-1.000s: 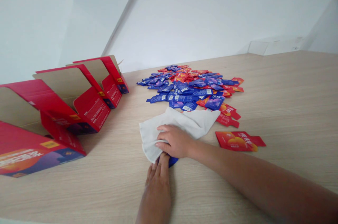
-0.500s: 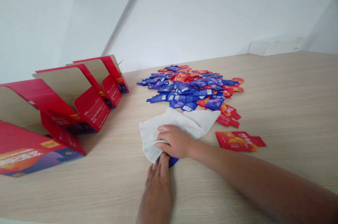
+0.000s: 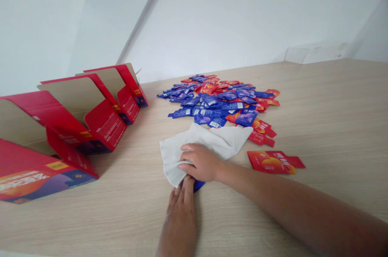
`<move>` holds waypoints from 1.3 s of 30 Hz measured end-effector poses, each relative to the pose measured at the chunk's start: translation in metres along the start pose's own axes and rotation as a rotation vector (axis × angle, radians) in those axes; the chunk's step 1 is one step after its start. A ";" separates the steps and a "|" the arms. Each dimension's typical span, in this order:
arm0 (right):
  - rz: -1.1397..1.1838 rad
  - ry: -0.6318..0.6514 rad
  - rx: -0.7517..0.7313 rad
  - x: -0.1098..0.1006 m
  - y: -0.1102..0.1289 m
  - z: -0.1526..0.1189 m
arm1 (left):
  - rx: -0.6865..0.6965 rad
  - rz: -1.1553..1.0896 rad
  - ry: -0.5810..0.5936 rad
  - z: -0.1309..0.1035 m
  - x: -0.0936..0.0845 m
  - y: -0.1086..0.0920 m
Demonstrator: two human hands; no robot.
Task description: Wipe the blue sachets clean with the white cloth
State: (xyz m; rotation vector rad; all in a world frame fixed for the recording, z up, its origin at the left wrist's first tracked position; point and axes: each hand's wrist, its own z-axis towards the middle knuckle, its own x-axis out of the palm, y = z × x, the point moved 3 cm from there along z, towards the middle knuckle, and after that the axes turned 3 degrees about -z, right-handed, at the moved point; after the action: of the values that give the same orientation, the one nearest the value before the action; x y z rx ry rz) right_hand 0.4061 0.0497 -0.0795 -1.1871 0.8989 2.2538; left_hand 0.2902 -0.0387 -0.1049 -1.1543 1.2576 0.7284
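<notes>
A white cloth (image 3: pixel 174 154) lies spread and creased on the table. My right hand (image 3: pixel 201 162) rests on top of it, open, with the fingers apart and pressing the fabric down. Just below, my left hand (image 3: pixel 180 210) lies flat, its fingers stretched out and their tips at the cloth's lower edge. Between the two hands a blue packet (image 3: pixel 198 185) shows only in a small part; the cloth and my hands hide the rest. To the right of the cloth, a single red packet with orange fruit print (image 3: pixel 271 162) lies flat.
Behind the cloth spreads a heap of blue and red packets (image 3: pixel 209 103). Along the left stand three red boxes, a near one (image 3: pixel 69 172), a middle one (image 3: pixel 104 127) and a far one (image 3: pixel 130 103), with raised flaps. A white wall panel (image 3: pixel 242 14) borders the wooden table (image 3: pixel 333 119).
</notes>
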 end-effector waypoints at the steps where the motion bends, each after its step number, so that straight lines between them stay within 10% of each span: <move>1: -0.003 0.000 -0.002 0.000 0.000 0.000 | 0.002 -0.005 -0.004 0.000 0.000 0.000; 39: 0.010 -0.004 -0.010 0.000 -0.001 0.000 | 0.011 0.008 -0.014 0.000 0.003 0.002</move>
State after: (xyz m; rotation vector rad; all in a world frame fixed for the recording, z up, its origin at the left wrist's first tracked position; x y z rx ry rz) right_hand 0.4067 0.0501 -0.0796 -1.1840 0.8947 2.2708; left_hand 0.2887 -0.0383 -0.1079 -1.1339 1.2538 0.7332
